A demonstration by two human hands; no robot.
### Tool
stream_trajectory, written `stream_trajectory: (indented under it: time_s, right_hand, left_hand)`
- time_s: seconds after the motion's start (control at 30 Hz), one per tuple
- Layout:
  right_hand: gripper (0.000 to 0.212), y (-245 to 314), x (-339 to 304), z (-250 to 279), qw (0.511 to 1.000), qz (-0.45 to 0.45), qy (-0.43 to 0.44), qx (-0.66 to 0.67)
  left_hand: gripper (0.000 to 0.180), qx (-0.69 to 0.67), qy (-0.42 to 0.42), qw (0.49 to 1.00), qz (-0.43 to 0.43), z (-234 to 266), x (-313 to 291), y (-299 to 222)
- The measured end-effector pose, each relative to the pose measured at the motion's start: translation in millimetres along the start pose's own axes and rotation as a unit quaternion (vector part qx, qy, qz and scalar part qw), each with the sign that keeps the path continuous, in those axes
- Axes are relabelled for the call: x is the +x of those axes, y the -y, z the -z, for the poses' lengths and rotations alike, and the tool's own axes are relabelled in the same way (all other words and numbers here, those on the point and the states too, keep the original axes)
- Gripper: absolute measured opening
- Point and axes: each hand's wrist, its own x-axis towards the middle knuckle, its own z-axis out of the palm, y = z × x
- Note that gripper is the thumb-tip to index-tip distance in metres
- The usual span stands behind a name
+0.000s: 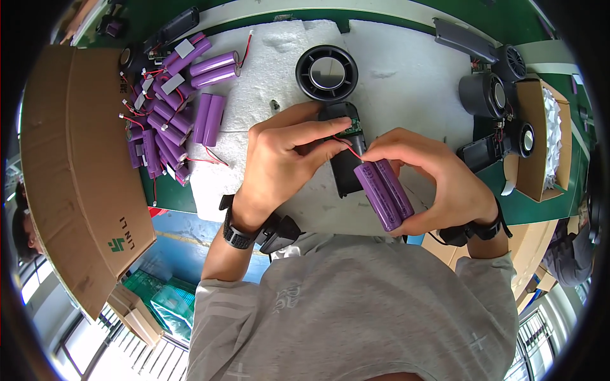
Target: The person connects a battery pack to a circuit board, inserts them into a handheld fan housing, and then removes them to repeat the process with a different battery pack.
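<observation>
A black handheld fan lies face up on white foam, with its round spoked head [327, 73] at the far end. Its handle [345, 171] is uncovered, showing a small green circuit board [353, 127]. My left hand [279, 152] is over the handle; its index fingertip touches the board and its thumb presses by the red battery wire [352, 150]. In my right hand [441, 174], a pair of purple cylindrical cells, one battery pack [384, 193], is gripped between thumb and fingers, tilted beside the handle. The wire's plug end is hidden by my left fingers.
Several purple battery packs [168, 127] with wires are heaped at left beside a large cardboard box [86, 152]. More black fan parts [481, 95] stand at right, next to a smaller cardboard box [530, 168]. The white foam sheet [406, 82] covers the green table.
</observation>
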Motion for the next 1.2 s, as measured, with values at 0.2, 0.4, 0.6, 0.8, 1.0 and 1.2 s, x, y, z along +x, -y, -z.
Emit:
stream_trajectory:
  time_s: [0.2,0.4,0.6,0.8,1.0,1.2]
  right_hand:
    - [0.077,-2.8,5.7,-18.7,0.998,-0.033,-0.06,-0.012]
    - [0.072,-14.3,12.3,-37.1,0.977,0.063,-0.142,-0.143]
    - [0.072,-12.2,14.9,-41.3,0.97,0.082,-0.134,-0.186]
    - [0.068,-9.2,9.5,-45.8,0.975,0.058,-0.144,-0.157]
    - [0.061,-8.4,7.5,-45.7,0.961,0.079,-0.157,-0.212]
    - [0.054,-5.3,7.6,-48.0,0.943,0.091,-0.174,-0.268]
  left_hand:
    - [0.032,0.026,0.013,0.999,-0.028,2.5,2.0,-0.1]
    - [0.031,0.011,-0.013,0.998,-0.066,0.6,2.3,4.0]
    - [0.03,0.021,0.006,0.997,-0.08,4.5,1.1,2.8]
    - [0.036,0.055,0.035,0.995,-0.073,8.6,0.2,1.1]
    - [0.035,0.025,0.014,0.994,-0.103,5.6,0.0,3.3]
    - [0.034,0.001,0.009,0.994,-0.108,7.2,0.9,5.2]
